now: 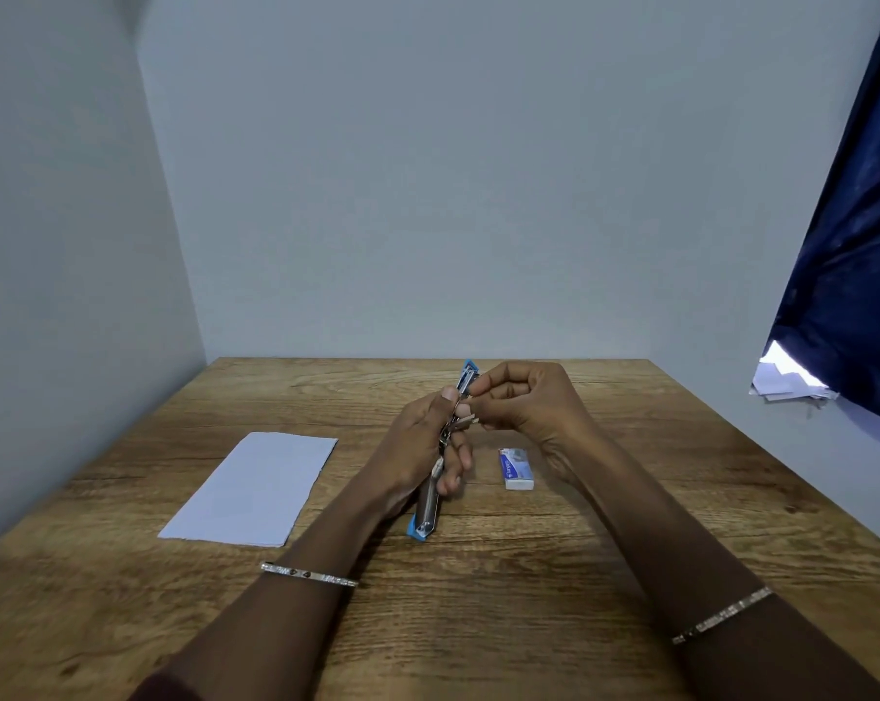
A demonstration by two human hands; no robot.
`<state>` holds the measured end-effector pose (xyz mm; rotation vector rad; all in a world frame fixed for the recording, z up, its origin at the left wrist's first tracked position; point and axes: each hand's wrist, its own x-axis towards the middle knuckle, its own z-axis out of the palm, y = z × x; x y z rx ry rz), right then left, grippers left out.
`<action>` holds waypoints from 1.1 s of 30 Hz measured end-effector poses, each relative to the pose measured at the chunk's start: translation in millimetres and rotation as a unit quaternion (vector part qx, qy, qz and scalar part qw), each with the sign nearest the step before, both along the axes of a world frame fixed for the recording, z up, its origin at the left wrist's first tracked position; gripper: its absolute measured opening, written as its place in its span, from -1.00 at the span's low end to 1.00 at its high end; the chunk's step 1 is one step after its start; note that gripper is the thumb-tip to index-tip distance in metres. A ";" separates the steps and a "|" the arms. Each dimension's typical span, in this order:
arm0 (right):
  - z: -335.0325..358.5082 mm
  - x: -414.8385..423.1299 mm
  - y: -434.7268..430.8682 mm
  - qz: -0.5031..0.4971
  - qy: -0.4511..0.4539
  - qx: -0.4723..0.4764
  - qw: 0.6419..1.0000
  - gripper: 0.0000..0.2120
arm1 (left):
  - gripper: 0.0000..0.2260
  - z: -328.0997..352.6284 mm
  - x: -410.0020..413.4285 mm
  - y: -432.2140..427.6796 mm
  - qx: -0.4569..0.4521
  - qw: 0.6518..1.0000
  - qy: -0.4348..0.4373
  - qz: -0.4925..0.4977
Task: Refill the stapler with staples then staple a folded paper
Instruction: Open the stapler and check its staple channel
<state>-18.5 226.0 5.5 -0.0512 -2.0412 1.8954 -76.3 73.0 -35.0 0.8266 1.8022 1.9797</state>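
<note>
You held the stapler (426, 503) swung open in a long line above the table (529, 574), near its middle. Its blue far end pointed away from you and stood raised; its blue near end sat low over the wood, and whether it touched the wood could not be told. Your left hand (420, 447) gripped the stapler's middle from the left, thumb up along the metal part and fingers curled round from below. Your right hand (524, 397) came in from the right with its fingers curled, and thumb and forefinger pinched together at the stapler's metal channel just below the far end. Whether a strip of staples lay between those fingertips was too small to tell.

The small white staple box (516, 469) lay flat on the table just right of your left hand and below your right wrist, apart from both. The white paper (253, 490) lay flat on the wood, to the left of your left forearm, its long side running away from you at a slight slant.

You wore 1 thin bracelet (308, 574) on the left forearm and 1 on the right. Pale walls (478, 169) stood behind and to the left of the table, and a dark blue curtain (852, 245) hung at the right edge.
</note>
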 end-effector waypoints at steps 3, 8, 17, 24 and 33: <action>0.7 1.5 0.1 -0.021 0.017 0.035 0.999 -0.82 | -0.57 -0.4 -2.2 -0.5 -0.002 1.000 0.000 -0.001; 2.2 -0.2 -1.2 -0.064 0.072 0.178 0.979 -0.86 | -0.59 -1.3 -4.0 -2.2 -0.004 1.000 0.008 -0.007; -1.7 -3.5 4.1 -0.011 0.028 0.181 0.983 -0.89 | -0.67 1.4 0.7 -4.3 -0.019 0.999 0.015 -0.024; -4.1 -4.9 3.5 0.028 0.000 0.071 0.997 -0.92 | -0.64 3.4 -2.2 -5.3 -0.005 1.000 -0.001 0.001; -2.0 2.3 1.4 0.102 -0.082 -0.106 0.986 -0.86 | -0.66 5.1 -7.0 -7.8 0.008 1.000 0.019 0.009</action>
